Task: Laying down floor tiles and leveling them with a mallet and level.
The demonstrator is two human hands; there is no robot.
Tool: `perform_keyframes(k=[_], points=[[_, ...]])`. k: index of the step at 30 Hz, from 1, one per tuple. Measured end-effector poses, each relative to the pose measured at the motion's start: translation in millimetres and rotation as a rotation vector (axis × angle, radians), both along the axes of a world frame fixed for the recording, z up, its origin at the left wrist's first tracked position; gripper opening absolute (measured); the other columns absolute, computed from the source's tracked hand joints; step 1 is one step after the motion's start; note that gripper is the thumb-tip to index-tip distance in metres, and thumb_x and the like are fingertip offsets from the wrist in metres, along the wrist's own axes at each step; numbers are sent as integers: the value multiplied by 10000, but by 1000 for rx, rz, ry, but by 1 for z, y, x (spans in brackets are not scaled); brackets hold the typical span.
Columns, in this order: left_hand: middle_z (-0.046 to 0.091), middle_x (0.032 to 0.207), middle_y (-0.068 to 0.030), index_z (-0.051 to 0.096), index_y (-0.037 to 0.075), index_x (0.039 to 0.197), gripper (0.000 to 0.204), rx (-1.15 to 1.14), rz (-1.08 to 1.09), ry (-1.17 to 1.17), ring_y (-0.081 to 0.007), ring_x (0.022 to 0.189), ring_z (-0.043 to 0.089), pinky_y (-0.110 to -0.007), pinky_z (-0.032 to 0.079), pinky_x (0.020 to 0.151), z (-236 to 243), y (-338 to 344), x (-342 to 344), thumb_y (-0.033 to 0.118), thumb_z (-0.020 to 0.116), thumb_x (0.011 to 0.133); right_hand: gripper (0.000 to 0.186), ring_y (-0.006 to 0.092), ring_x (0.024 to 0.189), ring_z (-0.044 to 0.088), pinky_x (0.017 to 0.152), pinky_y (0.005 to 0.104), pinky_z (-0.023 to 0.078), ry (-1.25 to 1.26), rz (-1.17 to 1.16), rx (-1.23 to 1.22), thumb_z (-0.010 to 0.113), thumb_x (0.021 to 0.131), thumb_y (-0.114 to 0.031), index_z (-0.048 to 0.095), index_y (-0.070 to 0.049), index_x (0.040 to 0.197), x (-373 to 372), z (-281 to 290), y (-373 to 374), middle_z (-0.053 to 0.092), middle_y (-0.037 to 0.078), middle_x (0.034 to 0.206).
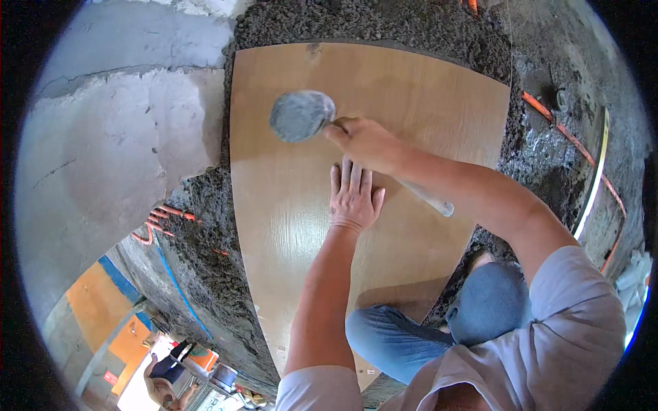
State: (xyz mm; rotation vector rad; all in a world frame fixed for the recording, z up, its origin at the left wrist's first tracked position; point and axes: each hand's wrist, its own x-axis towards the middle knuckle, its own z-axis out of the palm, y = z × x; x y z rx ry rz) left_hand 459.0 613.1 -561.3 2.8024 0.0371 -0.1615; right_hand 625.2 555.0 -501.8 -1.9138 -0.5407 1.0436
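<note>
A mallet with a grey, rounded head (301, 116) is gripped in my right hand (364, 144), its pale handle slanting down and right past my wrist. The head is slightly blurred, over the upper part of a large, glossy, wood-look tile (411, 89). Whether the mallet touches the surface, I cannot tell. My left hand (353, 200) lies flat on the same tile just below the mallet, fingers stretched out and a little apart. My bent knee in blue jeans (391, 342) is at the tile's near edge.
Dark, crumbly mortar (384, 20) surrounds the tile. A broken pale concrete surface (130, 137) is on the left. Orange conduit (558, 127) and a long straight bar (593, 175) lie to the right; a blue tube (179, 281) is lower left. Another person (168, 380) is visible at bottom left.
</note>
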Motion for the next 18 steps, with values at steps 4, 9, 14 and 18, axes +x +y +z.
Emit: perform_keyframes(k=[4,9,14,18], points=[[481,1300,-225,502,14,1280,565,-40,12,110,-436,1272,379,-608,207,1088,-2,3,-6,359,556,836,478,408,898,636,799,470,492,-24,-5,71,409,964,-432,626,-37,1123,-18,14,38,657,241,930],[534,1261,-193,546,41,1244,546,49,-20,5,-395,1222,449,-583,261,1055,-5,-1,-2,367,584,808,497,421,923,626,822,492,486,1,162,-13,382,963,-450,627,-36,1088,-16,-19,76,656,239,958],[541,1276,-184,557,53,1245,527,25,43,171,-371,1227,461,-567,272,1063,-5,-3,-2,368,566,822,498,413,881,639,773,495,497,-87,-14,148,388,961,-440,649,-15,967,-26,-8,75,665,224,931],[546,1272,-200,582,51,1225,512,189,-69,271,-381,1221,459,-563,248,1099,-9,-5,0,350,555,810,464,384,934,642,823,520,485,-341,262,115,429,932,-384,666,15,926,-10,-53,106,657,251,972]])
